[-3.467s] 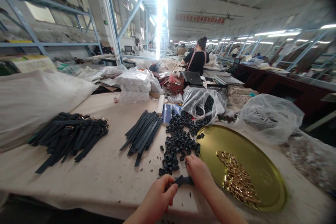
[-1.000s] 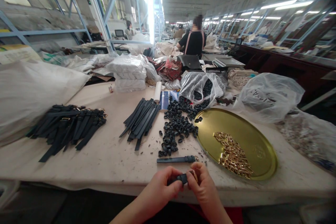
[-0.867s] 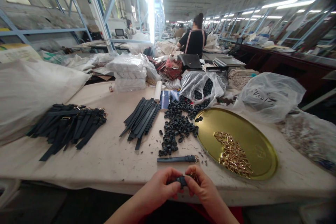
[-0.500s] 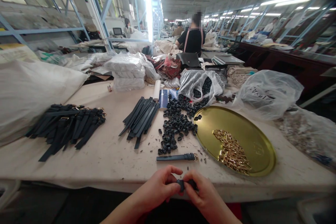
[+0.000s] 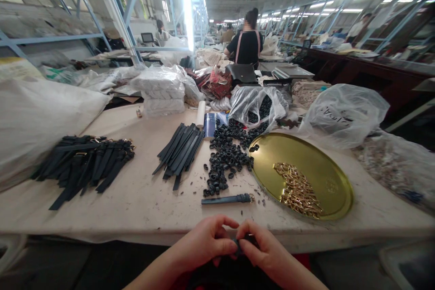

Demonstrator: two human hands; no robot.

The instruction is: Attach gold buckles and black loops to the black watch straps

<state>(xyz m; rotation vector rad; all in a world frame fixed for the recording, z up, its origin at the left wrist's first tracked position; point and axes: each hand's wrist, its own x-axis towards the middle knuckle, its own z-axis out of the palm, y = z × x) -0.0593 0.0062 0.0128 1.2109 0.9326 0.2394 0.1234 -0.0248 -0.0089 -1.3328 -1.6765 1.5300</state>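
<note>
At the table's near edge, my left hand (image 5: 212, 240) and my right hand (image 5: 260, 242) pinch a small dark strap piece (image 5: 237, 245) between them; most of it is hidden by the fingers. A finished-looking dark strap (image 5: 226, 200) with a gold buckle lies just beyond my hands. Behind it spreads a heap of small black loops (image 5: 231, 154). Plain dark strips (image 5: 180, 152) are piled left of the loops. On the right, a gold oval tray (image 5: 335, 167) holds gold buckles (image 5: 299, 190) and a few black loops.
Buckled straps (image 5: 84, 163) are heaped at the left. Plastic-wrapped stacks (image 5: 159, 90), an open bag of loops (image 5: 258, 106) and a clear bag (image 5: 345, 115) line the table's far side. A person (image 5: 246, 45) in black is farther back.
The view has shifted slightly, so the table items appear a little higher and further left. My hands stay together, and the dark piece between them is more covered by fingers.
</note>
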